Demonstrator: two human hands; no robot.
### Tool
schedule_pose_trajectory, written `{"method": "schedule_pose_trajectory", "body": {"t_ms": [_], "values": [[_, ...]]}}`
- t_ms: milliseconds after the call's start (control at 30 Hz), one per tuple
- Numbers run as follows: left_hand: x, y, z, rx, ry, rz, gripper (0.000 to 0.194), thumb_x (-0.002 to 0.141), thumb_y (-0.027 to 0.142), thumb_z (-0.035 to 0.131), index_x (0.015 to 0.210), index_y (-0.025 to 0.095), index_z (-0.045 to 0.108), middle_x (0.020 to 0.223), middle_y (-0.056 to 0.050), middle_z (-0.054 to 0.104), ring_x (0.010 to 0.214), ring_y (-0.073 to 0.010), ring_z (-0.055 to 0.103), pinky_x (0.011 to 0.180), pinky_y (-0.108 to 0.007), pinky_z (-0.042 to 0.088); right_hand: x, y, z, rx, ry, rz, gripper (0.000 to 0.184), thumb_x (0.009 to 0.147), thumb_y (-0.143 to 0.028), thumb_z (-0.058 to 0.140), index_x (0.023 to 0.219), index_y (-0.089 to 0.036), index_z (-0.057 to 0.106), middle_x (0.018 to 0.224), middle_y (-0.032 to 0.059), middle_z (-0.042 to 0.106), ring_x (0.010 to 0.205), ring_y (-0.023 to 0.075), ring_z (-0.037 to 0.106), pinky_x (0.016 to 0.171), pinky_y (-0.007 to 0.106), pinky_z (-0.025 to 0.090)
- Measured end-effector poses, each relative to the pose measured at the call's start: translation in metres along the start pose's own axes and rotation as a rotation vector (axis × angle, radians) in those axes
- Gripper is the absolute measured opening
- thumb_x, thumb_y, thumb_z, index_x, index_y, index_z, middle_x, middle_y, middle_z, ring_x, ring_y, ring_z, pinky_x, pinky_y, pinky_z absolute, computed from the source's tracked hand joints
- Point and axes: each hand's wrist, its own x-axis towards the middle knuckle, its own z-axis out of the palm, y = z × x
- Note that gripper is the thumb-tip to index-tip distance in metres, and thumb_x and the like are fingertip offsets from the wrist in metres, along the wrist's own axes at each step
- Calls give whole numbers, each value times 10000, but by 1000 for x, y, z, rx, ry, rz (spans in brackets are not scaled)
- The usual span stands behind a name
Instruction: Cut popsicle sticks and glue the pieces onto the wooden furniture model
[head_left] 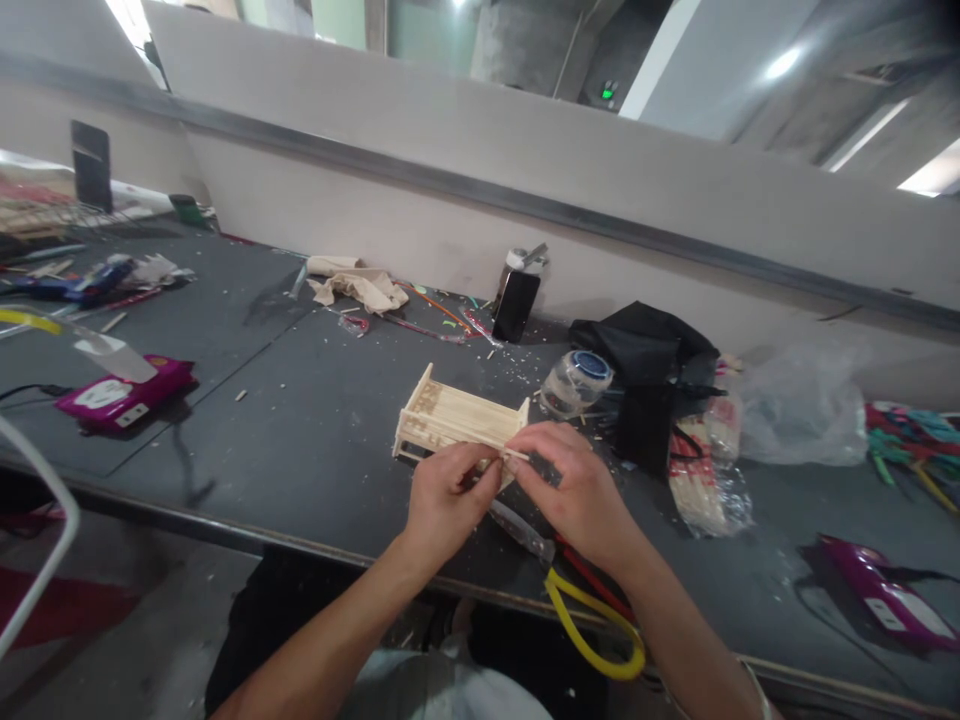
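A small wooden model (pixel 469 412) made of thin sticks, shaped like a little bed frame, stands on the dark table just beyond my hands. My right hand (pixel 576 488) pinches a short thin wooden stick (pixel 516 454) near the model's front right corner. The fingertips of my left hand (pixel 450 497) are closed at the stick's other end; whether they grip that stick or another small piece is hidden. Below my hands lies a tool with a yellow loop handle (pixel 634 665), partly covered by my right forearm. Beside it is a clear-handled tool (pixel 529 530).
Right of the model are a clear jar with a blue lid (pixel 574 383), a black bag (pixel 649 350) and a packet of sticks (pixel 701 465). A phone (pixel 516 305) leans behind. Purple boxes (pixel 127 392) with cables sit at either side. The table's front edge (pixel 360 550) runs below.
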Motion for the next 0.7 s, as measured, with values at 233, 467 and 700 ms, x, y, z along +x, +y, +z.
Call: {"method": "schedule_pose_trajectory", "body": {"t_ms": [233, 467, 700], "values": [[0, -1, 0, -5, 11, 10, 112, 798, 139, 576, 763, 164, 680, 626, 7, 647, 534, -96, 524, 515, -195, 383, 0, 1, 0, 13, -4, 0, 87, 873, -181, 553, 916, -213, 621, 953, 51, 657, 931, 221, 566, 846, 386, 443], [0, 0, 1, -2, 5, 6, 112, 802, 146, 578, 761, 162, 681, 607, 9, 631, 522, -94, 512, 507, -196, 372, 0, 2, 0, 15, -14, 4, 89, 878, -166, 541, 908, -213, 610, 953, 53, 650, 937, 223, 561, 854, 394, 441], [1, 1, 0, 42, -8, -28, 123, 800, 153, 562, 746, 171, 671, 582, 24, 606, 515, -92, 501, 497, -193, 361, 0, 2, 1, 28, -3, -2, 92, 875, -174, 543, 911, -219, 614, 956, 51, 653, 945, 220, 569, 852, 387, 448]]}}
